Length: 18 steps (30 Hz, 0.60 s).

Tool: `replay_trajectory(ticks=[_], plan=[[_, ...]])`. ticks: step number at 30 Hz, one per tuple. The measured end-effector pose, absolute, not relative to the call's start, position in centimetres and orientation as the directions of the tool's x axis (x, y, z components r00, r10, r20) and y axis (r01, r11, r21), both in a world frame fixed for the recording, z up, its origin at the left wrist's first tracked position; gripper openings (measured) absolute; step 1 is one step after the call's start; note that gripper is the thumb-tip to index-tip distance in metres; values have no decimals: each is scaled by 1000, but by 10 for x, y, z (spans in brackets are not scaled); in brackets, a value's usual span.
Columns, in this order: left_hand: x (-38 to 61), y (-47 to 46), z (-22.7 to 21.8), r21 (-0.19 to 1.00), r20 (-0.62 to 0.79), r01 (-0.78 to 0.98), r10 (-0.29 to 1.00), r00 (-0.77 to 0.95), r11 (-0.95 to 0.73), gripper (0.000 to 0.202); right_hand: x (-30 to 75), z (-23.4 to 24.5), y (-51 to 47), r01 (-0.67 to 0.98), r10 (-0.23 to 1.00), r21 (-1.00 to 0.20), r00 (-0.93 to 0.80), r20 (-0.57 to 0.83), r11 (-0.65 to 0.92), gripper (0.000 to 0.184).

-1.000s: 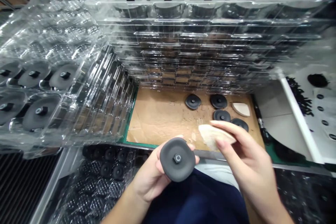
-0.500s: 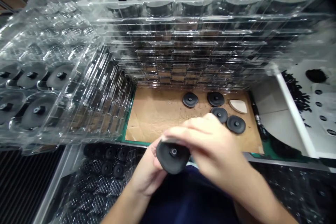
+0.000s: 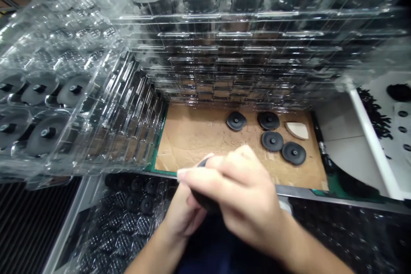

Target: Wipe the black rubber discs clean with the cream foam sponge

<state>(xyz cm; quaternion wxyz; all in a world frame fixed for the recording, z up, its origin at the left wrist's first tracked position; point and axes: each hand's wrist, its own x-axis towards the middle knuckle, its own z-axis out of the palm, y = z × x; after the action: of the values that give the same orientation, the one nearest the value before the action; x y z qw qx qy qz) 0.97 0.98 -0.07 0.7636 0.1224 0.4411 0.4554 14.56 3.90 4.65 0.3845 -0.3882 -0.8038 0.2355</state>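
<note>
Low over the front edge of the bench, my left hand (image 3: 183, 214) is closed around a black rounded disc (image 3: 205, 201), gripping it from the left and below. Across the top of this disc lies my right hand (image 3: 240, 192), fingers curled and pressed together, covering its centre and most of its face. Whatever is between those fingers is hidden. Beyond my hands, similar black discs (image 3: 272, 141) with short central posts lie on a cardboard sheet (image 3: 189, 137). A pale, curved-edged wedge-like piece (image 3: 297, 130) sits at their right.
A tall stack of clear plastic trays (image 3: 224, 47) holding discs rises behind the cardboard. Another tray stack (image 3: 128, 107) stands left. At right are a white bin wall (image 3: 372, 141) and small black parts (image 3: 374, 111). More discs in plastic (image 3: 138, 205) lie below the bench edge.
My right hand has swung left and down across the disc, hiding its central post, which showed before. My left hand keeps its hold. The view has shifted slightly.
</note>
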Motion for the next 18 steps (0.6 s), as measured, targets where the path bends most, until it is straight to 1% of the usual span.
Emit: replay_trajectory(ticks=[1, 2, 3, 5, 7, 9, 11, 12, 14, 16, 17, 18], plan=[[8, 10, -2, 604, -548, -592, 817, 178, 534, 59, 150, 41, 42, 423, 836, -730, -387, 389, 536, 28], [6, 9, -3, 613, -529, -606, 833, 162, 507, 60, 155, 34, 45, 445, 881, -772, -355, 312, 453, 26], [4, 8, -4, 612, -509, -629, 848, 151, 479, 60, 161, 23, 46, 489, 924, -795, -312, 223, 357, 23], [-1, 6, -6, 585, -480, -679, 864, 150, 443, 58, 171, -5, 42, 556, 968, -807, -242, 70, 198, 21], [-6, 4, -9, 550, -453, -720, 876, 169, 423, 53, 176, -37, 30, 580, 976, -806, -216, -14, 117, 22], [-8, 3, -10, 534, -448, -728, 874, 189, 431, 49, 177, -64, 16, 581, 975, -809, -216, -45, 91, 21], [-9, 2, -10, 531, -448, -724, 871, 200, 440, 49, 176, -74, 8, 593, 978, -801, -204, -53, 81, 20], [-8, 3, -9, 535, -447, -720, 871, 202, 442, 50, 176, -70, 7, 598, 981, -798, -188, -56, 69, 20], [-6, 3, -7, 549, -442, -708, 873, 204, 444, 51, 175, -47, 11, 596, 993, -802, -117, -36, 41, 22], [-3, 4, -3, 568, -446, -689, 872, 200, 449, 52, 168, -10, 17, 570, 998, -819, -23, 61, 64, 24], [-1, 4, -2, 578, -455, -674, 868, 200, 459, 54, 163, 8, 19, 548, 987, -826, 8, 162, 131, 24], [0, 5, 0, 587, -465, -658, 862, 203, 471, 55, 156, 25, 20, 530, 961, -811, -30, 276, 249, 25]])
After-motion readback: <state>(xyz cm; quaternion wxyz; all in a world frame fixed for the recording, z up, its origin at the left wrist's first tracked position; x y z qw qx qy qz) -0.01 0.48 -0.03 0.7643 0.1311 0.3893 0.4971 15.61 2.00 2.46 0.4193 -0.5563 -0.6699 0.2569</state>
